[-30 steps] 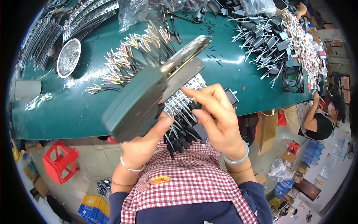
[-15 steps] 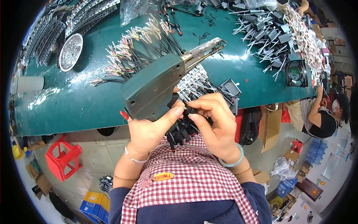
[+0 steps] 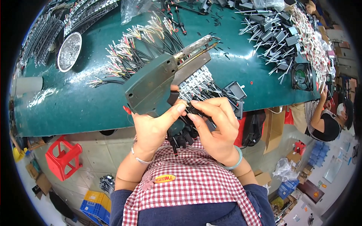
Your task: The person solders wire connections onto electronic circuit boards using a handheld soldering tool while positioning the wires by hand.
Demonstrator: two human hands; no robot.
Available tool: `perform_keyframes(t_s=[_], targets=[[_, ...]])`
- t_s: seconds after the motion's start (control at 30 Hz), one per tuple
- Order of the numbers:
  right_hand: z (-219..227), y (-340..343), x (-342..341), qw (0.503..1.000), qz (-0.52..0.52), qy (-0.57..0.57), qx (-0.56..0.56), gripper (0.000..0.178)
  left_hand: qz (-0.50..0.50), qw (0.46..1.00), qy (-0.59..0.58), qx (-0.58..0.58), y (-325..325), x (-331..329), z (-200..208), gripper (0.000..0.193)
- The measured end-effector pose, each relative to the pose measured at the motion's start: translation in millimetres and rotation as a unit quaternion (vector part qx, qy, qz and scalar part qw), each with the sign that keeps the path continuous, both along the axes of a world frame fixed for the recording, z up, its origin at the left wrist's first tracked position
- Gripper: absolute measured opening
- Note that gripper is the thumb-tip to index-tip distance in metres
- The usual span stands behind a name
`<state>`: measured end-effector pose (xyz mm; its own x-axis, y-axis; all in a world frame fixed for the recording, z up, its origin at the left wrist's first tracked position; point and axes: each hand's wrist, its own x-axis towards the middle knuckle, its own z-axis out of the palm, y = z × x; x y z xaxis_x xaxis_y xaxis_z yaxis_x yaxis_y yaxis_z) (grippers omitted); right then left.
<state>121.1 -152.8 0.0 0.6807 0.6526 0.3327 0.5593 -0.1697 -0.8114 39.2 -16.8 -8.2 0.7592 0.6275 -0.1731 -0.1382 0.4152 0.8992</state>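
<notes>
A dark green soldering gun [image 3: 151, 83] points up and to the right over the table's front edge. My left hand [image 3: 149, 130] is closed round its grip; one finger shows beside the black trigger. The left thumb also presses near a small black part [image 3: 194, 110], whose pale tip meets the thumb. My right hand [image 3: 220, 126] pinches this black part between thumb and forefinger. Its exact kind is hidden by the fingers. Below my hands hangs a bunch of black cable ends [image 3: 183, 138]. White terminal pieces with wires [image 3: 196, 84] lie just beyond the gun.
Stripped black cables [image 3: 141, 49] fan across the green table [image 3: 94, 116]. A round white-rimmed bowl [image 3: 69, 52] stands left. Black boxes with leads [image 3: 269, 35] and a small fan [image 3: 301, 77] lie right. A red stool [image 3: 63, 158] stands on the floor; another person [image 3: 326, 118] sits at right.
The soldering gun has tipped slightly and its tip has shifted left, uncovering more of the white terminal pieces. Both hands keep their hold, with the right fingers moved slightly.
</notes>
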Motion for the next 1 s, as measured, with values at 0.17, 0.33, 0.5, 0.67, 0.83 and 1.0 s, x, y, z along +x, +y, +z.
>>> perform_keyframes(t_s=[0.17, 0.33, 0.5, 0.67, 0.83, 1.0], targets=[[9, 5, 3, 1.000, -0.012, -0.023, 0.002, 0.032, -0.003, 0.996, 0.026, 0.083, -6, -4, -3, 0.042], [1, 5, 7, 0.999, -0.011, -0.039, 0.015, 0.032, -0.006, 0.995, 0.002, 0.098, -8, 0, -9, 0.042], [-3, 9, 0, 0.998, -0.057, -0.004, 0.031, 0.029, -0.001, 0.999, -0.009, 0.034, -10, 2, -10, 0.042], [-5, 11, 4, 0.997, -0.049, -0.040, 0.035, 0.030, 0.022, 0.999, 0.029, 0.004, -11, 7, -3, 0.042], [-5, 8, 11, 0.997, -0.032, -0.065, 0.022, 0.032, 0.007, 1.000, 0.016, 0.024, -3, 6, -8, 0.041], [-7, 6, 12, 0.996, 0.001, -0.088, 0.016, 0.031, 0.014, 0.999, 0.031, 0.010, -1, 8, -5, 0.040]])
